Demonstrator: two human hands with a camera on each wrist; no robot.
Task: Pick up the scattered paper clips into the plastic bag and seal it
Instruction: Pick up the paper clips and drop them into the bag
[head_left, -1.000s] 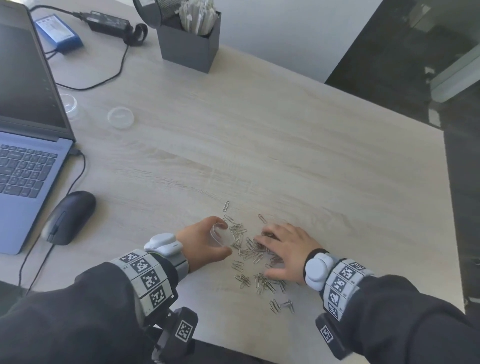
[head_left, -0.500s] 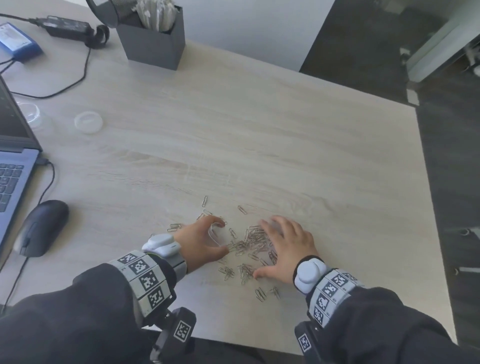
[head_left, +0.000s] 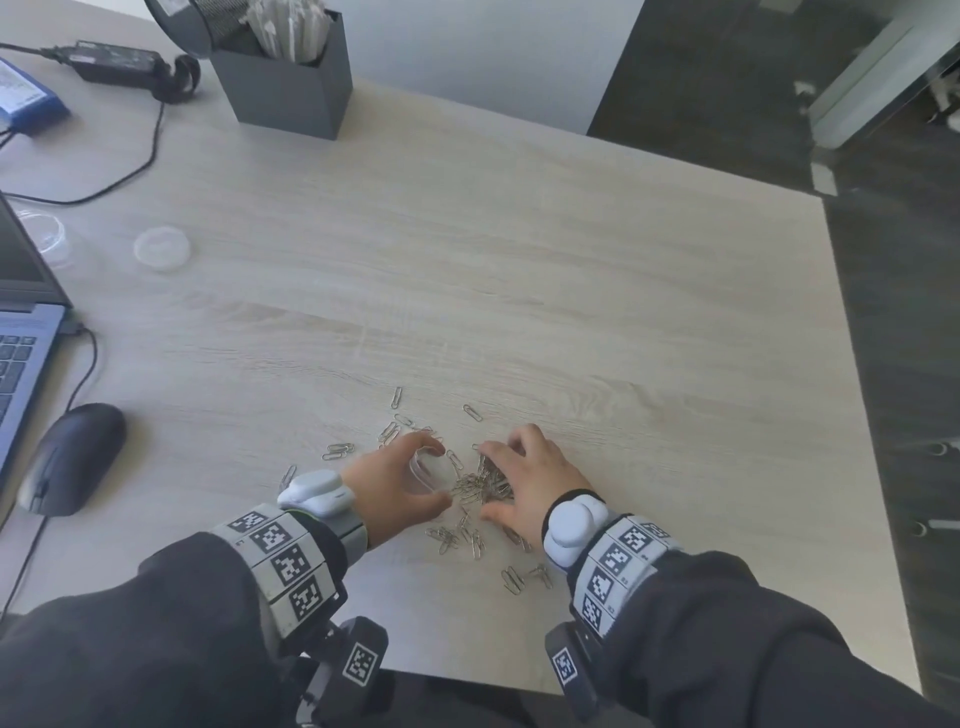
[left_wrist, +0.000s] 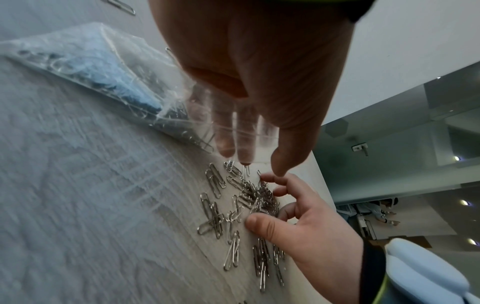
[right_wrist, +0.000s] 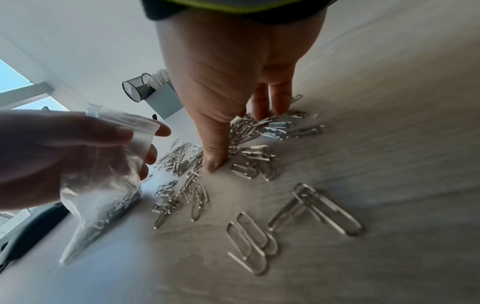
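Silver paper clips (head_left: 480, 488) lie in a pile near the table's front edge, with strays around it. My left hand (head_left: 395, 478) grips a small clear plastic bag (head_left: 428, 470) by its mouth, which faces the pile. The bag (right_wrist: 109, 174) holds several clips at its bottom. My right hand (head_left: 524, 478) sits on the pile, its thumb (right_wrist: 214, 160) and fingers (right_wrist: 279, 102) curled in around a bunch of clips (right_wrist: 249, 131). From the left wrist, the right hand (left_wrist: 306, 218) closes on the clips (left_wrist: 254, 197) just beyond the bag's mouth.
A laptop (head_left: 21, 364) and black mouse (head_left: 72, 457) are at the left. A grey holder (head_left: 285, 78), power adapter (head_left: 114, 62) and cable stand at the back. A clear lid (head_left: 162, 248) lies at mid-left. The table edge (head_left: 467, 680) is close to my wrists.
My right hand's fingers, spread flat over the clips before, have curled in and drawn a bunch together. The left hand still holds the bag beside the pile.
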